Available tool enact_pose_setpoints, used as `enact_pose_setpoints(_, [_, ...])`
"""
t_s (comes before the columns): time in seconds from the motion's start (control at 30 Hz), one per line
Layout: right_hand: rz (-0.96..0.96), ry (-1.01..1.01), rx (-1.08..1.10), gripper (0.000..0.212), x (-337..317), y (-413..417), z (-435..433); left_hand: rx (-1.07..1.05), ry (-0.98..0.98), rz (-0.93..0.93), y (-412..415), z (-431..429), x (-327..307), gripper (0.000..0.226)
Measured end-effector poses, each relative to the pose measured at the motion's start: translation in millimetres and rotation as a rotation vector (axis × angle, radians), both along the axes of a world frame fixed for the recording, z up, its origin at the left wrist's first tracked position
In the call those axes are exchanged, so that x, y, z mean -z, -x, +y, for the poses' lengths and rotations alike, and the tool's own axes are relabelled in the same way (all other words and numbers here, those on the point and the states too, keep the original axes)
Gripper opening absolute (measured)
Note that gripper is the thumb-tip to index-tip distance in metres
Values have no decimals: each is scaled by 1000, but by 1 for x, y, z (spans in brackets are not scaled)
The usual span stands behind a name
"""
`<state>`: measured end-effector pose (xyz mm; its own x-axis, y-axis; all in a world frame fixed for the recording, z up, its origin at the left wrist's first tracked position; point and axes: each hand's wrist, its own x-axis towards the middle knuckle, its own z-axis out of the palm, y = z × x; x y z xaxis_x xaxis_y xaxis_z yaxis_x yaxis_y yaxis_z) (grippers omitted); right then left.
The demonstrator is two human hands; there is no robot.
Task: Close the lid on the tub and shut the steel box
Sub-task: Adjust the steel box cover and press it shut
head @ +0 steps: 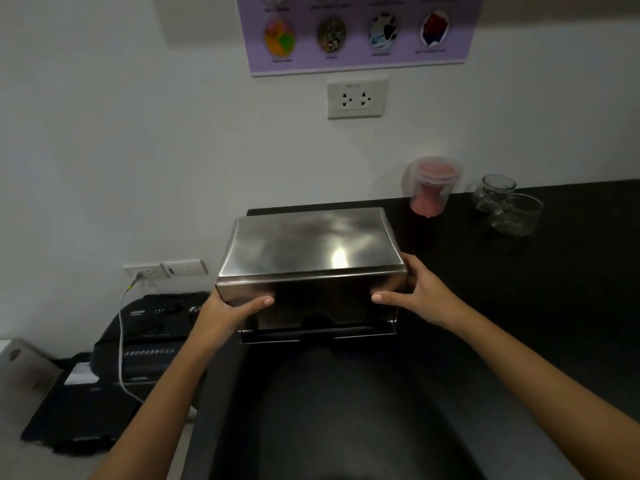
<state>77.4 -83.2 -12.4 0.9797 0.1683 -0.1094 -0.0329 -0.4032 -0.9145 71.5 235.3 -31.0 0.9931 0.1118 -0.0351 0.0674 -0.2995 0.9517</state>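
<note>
A shiny steel box (308, 251) stands on the black counter (554, 306) near its far left corner, its hinged cover down over the body. My left hand (235, 308) grips the box's front left corner, thumb across the front face. My right hand (415, 289) holds the front right corner the same way. A clear plastic tub (431, 188) with pink contents stands behind the box to the right, against the wall, with a lid on top; whether that lid is pressed fully on cannot be told.
Two clear glass jars (505, 206) stand at the back right of the counter. Left of the counter, lower down, sits a black machine (138, 348) with a white cable (121, 341) running to a wall socket (149, 271). A second socket (356, 98) and a purple poster (356, 29) are on the wall.
</note>
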Motion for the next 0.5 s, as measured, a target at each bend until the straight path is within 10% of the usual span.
enact_pose_setpoints(0.27, [-2, -16, 83, 104, 3, -26, -2, 93, 32, -55, -39, -9, -3, 47])
enact_pose_setpoints(0.5, [-9, -76, 87, 92, 3, -55, -11, 95, 12, -44, -73, -12, 3, 79])
